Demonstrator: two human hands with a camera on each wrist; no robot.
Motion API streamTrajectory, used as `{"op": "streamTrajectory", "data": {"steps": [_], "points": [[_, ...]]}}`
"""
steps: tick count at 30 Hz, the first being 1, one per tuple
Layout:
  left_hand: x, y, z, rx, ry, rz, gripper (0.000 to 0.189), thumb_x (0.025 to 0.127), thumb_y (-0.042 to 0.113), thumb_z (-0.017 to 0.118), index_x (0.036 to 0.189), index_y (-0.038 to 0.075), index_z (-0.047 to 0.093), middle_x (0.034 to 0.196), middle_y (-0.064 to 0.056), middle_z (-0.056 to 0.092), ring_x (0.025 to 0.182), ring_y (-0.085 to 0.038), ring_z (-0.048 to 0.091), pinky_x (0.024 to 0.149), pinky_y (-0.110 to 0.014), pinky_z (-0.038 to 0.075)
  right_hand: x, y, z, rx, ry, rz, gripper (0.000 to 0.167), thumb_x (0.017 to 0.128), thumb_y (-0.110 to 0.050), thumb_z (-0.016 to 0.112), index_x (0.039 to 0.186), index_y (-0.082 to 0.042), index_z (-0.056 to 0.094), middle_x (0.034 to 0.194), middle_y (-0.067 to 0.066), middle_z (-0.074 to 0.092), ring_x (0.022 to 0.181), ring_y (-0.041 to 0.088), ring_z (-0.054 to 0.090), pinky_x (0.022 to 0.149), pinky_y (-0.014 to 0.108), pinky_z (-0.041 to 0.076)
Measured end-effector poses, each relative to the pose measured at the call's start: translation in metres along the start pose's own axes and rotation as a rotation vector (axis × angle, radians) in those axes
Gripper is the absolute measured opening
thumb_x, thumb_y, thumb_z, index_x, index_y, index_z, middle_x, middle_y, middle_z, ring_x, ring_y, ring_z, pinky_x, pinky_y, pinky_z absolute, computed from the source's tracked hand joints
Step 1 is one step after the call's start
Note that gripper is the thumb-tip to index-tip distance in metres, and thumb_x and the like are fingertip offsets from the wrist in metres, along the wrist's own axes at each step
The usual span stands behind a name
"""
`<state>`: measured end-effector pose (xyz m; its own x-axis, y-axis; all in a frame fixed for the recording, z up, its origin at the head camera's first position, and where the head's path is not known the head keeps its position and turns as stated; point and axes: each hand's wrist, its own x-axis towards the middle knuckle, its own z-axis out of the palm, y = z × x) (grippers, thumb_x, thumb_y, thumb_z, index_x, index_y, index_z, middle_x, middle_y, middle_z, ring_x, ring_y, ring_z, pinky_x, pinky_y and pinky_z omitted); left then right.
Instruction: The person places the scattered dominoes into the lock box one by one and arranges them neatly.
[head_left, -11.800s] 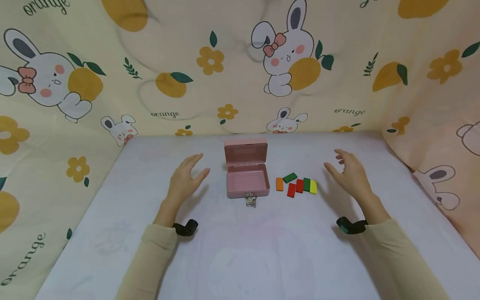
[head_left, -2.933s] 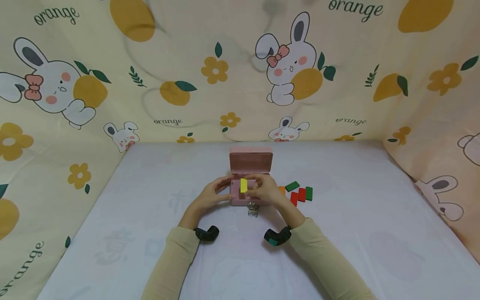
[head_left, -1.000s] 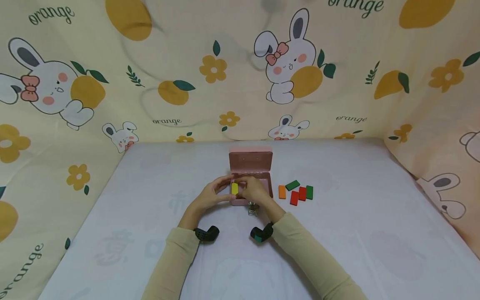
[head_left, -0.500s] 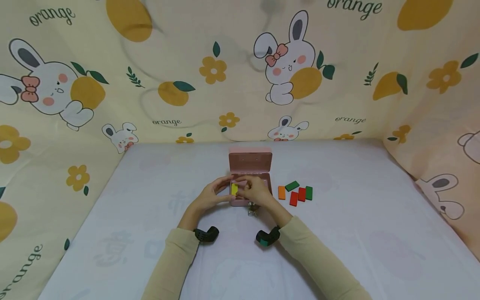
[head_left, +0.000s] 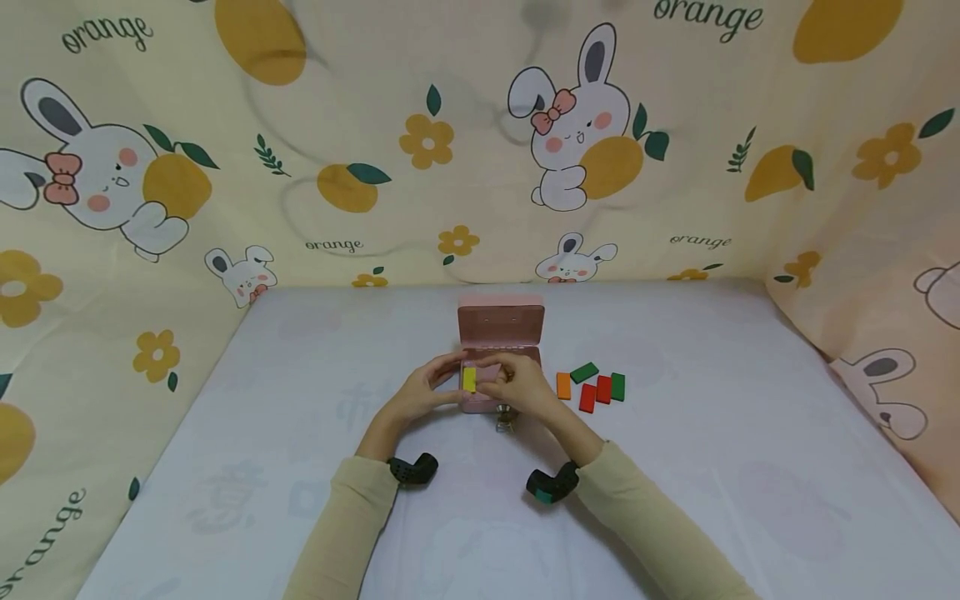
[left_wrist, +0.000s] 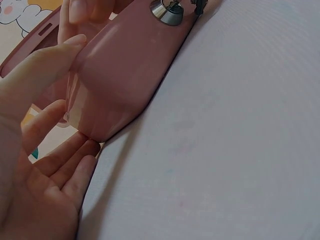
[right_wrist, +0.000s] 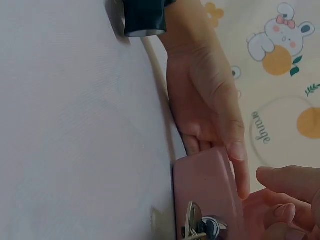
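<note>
Yellow block (head_left: 468, 380): it was up in your right hand (head_left: 525, 387) about three seconds ago, and now it sits inside the pink box (head_left: 480, 406), at the left end; its long side runs front to back.
Right hand: it has slid a little to the right since half a second ago. Your fingers and thumb are loosely bent with a gap between them, and they have hold of nothing. They hang over the middle of the box, just beside the block; you cannot tell if they touch the box.
Left hand (head_left: 415, 393): it has stayed put. Your thumb is on the front corner and your fingers go round the back, so you grip the left end of the box.
Lid (head_left: 501, 325): it stands up at the back, wide open.
Lock (head_left: 505, 419): silver, on the front of the box, with keys (right_wrist: 191, 212) in it.
Loose blocks: five lie to the right of the box. Orange block (head_left: 563, 386) is nearest, a slanted green block (head_left: 584, 372) is next to it, then come two red blocks (head_left: 587, 398) side by side, and one more green block (head_left: 618, 387) at the far right.
Table (head_left: 465, 533): white, under everything.
</note>
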<state>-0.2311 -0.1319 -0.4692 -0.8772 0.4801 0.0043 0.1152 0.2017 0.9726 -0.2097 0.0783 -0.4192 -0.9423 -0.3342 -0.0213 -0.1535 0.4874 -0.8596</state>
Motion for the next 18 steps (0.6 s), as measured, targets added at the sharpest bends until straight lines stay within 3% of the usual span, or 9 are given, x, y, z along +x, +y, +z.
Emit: {"op": "streamTrajectory", "data": {"steps": [12,18], "points": [[0.000,0.000,0.000,0.010,0.007,-0.003,0.070,0.086,0.008,0.071,0.147,0.007,0.037,0.154,-0.017,0.038,0.146,-0.034,0.033,0.123,-0.047,0.027,-0.016,0.002,-0.013,0.054,0.006,0.065,0.038,0.086,-0.015,0.071,0.121,-0.002,0.064,0.066,-0.002,0.044,0.061,0.013,0.042,0.050,0.018,0.033],[0.000,-0.001,0.000,0.016,0.009,-0.009,0.072,0.085,0.007,0.072,0.147,0.006,0.037,0.154,-0.018,0.038,0.146,-0.034,0.033,0.123,-0.045,0.027,-0.023,0.008,-0.020,0.041,0.010,0.040,0.038,0.086,-0.015,0.072,0.119,0.000,0.064,0.066,-0.002,0.047,0.061,0.011,0.044,0.052,0.017,0.034]]}}
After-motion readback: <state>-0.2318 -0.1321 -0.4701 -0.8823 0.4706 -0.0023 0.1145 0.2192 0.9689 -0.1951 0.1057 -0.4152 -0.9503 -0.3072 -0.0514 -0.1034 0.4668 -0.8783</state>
